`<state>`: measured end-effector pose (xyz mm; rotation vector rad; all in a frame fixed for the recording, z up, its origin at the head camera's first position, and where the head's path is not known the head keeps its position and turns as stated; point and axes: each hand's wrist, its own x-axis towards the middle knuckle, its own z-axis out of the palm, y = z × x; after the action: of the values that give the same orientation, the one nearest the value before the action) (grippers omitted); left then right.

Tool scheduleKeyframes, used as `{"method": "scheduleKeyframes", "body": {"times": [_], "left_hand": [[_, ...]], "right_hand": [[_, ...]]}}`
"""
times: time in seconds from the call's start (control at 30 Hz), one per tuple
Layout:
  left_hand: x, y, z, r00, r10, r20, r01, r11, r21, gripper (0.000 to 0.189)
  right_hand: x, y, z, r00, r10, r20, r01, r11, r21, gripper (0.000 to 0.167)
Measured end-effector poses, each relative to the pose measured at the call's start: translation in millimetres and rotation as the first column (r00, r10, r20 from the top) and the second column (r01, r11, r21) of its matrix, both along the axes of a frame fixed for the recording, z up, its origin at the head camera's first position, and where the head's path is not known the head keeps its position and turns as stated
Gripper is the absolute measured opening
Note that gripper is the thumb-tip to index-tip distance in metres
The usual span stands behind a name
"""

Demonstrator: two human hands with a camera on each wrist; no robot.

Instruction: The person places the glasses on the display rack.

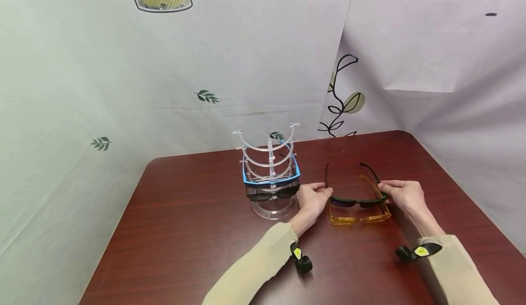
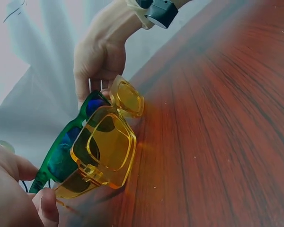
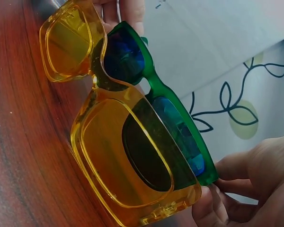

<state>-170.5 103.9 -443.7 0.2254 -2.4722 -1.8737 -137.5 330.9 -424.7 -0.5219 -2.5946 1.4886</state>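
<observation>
Head view, left to right. Clear display stand (image 1: 271, 158) on the dark red table (image 1: 197, 250); it carries blue-framed glasses (image 1: 251, 182) and, below them, black sunglasses (image 1: 259, 197). Left hand (image 1: 313, 200) just beside the stand; thumb and fingers pinch the near end of the green-framed sunglasses (image 1: 345, 202), at the hinge corner. Sunglasses span the gap between both hands, lenses facing the wearer of the camera (blue sheen in the wrist views). Amber glasses (image 1: 344, 221) sit on the table, directly in front of the green frame, between the hands. Right hand (image 1: 406, 197): thumb and fingers pinch the opposite hinge corner.
</observation>
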Motion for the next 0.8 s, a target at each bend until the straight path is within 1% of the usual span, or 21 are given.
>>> {"method": "scheduleKeyframes", "body": {"times": [0.1, 0.13, 0.27, 0.33, 0.47, 0.73, 0.8], "left_hand": [[0.2, 0.5, 1.3, 0.999, -0.011, 0.03, 0.01, 0.999, 0.051, 0.014], [0.2, 0.8, 1.8, 0.999, -0.016, 0.047, 0.013, 0.997, 0.081, 0.014], [0.5, 1.8, 2.9, 0.995, -0.043, 0.094, 0.024, 0.981, 0.192, 0.018], [0.7, 2.6, 3.6, 0.992, -0.048, 0.115, 0.021, 0.974, 0.226, 0.021], [0.9, 4.8, 5.1, 0.989, -0.044, 0.143, 0.006, 0.966, 0.257, 0.024], [2.7, 5.4, 8.3, 0.988, -0.037, 0.148, -0.006, 0.959, 0.284, 0.025], [3.3, 4.9, 9.0, 0.989, -0.043, 0.139, 0.001, 0.957, 0.29, 0.025]], "right_hand": [[0.2, -0.7, 0.2, 1.0, -0.004, -0.005, 0.004, 1.0, 0.002, 0.037], [0.4, -0.9, 0.4, 1.0, -0.005, -0.008, 0.005, 1.0, 0.001, 0.037], [1.3, -1.1, 1.1, 1.0, -0.007, -0.01, 0.007, 1.0, -0.013, 0.039], [2.2, -0.9, 1.9, 1.0, -0.009, -0.009, 0.009, 1.0, -0.022, 0.04], [4.5, 0.4, 4.0, 1.0, -0.004, -0.008, 0.004, 0.999, -0.042, 0.041], [7.1, 2.1, 7.0, 1.0, -0.01, -0.009, 0.01, 0.998, -0.07, 0.044], [7.9, 2.4, 7.6, 1.0, -0.018, -0.007, 0.018, 0.996, -0.089, 0.046]]}}
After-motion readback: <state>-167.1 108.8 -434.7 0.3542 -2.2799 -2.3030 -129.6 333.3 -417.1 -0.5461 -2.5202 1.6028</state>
